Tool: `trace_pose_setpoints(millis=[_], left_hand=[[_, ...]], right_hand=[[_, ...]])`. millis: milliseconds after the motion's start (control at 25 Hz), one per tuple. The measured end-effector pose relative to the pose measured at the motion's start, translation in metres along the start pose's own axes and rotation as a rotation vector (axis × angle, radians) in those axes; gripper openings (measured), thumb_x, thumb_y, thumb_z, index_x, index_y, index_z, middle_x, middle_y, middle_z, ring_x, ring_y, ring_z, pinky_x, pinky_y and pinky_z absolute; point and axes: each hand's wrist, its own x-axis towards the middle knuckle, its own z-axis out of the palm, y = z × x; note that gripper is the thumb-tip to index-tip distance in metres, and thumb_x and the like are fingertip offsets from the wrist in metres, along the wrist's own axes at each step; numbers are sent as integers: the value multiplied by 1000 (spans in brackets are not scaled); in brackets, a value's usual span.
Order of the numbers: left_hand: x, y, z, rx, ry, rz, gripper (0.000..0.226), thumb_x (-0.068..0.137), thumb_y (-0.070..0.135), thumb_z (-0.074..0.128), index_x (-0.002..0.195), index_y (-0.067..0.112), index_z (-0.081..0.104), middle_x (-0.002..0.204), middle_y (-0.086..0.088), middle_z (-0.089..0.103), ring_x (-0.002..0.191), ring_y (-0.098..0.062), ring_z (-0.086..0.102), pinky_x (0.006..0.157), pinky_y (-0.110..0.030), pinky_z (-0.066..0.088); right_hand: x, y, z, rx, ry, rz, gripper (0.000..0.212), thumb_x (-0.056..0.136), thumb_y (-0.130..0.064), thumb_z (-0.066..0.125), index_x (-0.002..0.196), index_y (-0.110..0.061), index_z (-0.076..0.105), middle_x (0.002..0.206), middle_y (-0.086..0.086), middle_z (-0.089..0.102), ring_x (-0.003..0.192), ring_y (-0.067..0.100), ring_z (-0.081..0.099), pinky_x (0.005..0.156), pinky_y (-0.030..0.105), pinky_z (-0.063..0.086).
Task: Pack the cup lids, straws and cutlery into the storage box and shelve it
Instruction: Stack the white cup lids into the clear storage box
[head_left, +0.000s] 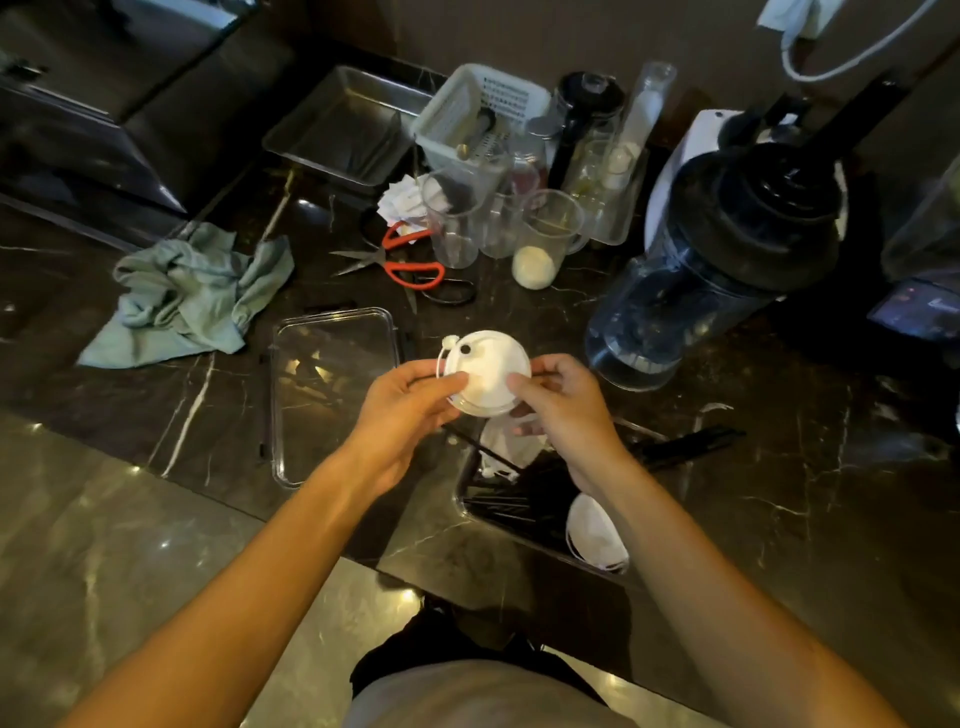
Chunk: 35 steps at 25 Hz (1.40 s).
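Your left hand (410, 397) and right hand (558, 400) both pinched a round white plastic cup lid (488, 371), thumbs on its smooth top and fingers curled under the rim, a small plug tab sticking up at its far edge. You held it above the clear storage box (470, 501), which already contained thin black straws (511, 506) and more white lids (595, 532). The box's clear rectangular cover (332, 384) lay flat just left on the glossy dark marble tabletop (779, 467). Farther off sat a crumpled green cloth (197, 293) and red-handled scissors (402, 262).
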Motion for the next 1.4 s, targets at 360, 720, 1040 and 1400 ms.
trace_pose_setpoints(millis=[360,720,1040,1400], left_hand=[[14,18,-120,-4,366,54,19,89,12,76,109,11,78,99,-6,81,92,-18,75,76,-27,62],[40,-37,-157,700,489,20,24,79,25,86,95,15,70,83,2,73,82,-16,70,82,-37,59],[40,-14,-137,900,479,154,43,82,43,81,117,24,65,108,1,70,96,-17,69,83,-38,58],[9,-8,38,886,-130,357,26,82,28,83,105,23,71,87,2,71,73,-10,66,74,-28,55]], right_hand=[[56,-19,130,-593,-206,-153,9,97,-30,67,95,-25,60,87,0,69,76,16,68,62,31,53],[93,20,161,-1272,-404,-77,13,98,-27,67,97,-14,68,88,4,68,87,26,69,64,32,50],[72,-13,126,-1164,-323,-221,25,96,-40,70,109,-20,68,97,-2,72,88,20,68,72,37,53],[10,-9,-51,-771,27,-181,9,91,-32,77,93,-26,71,72,-7,70,65,7,66,62,30,53]])
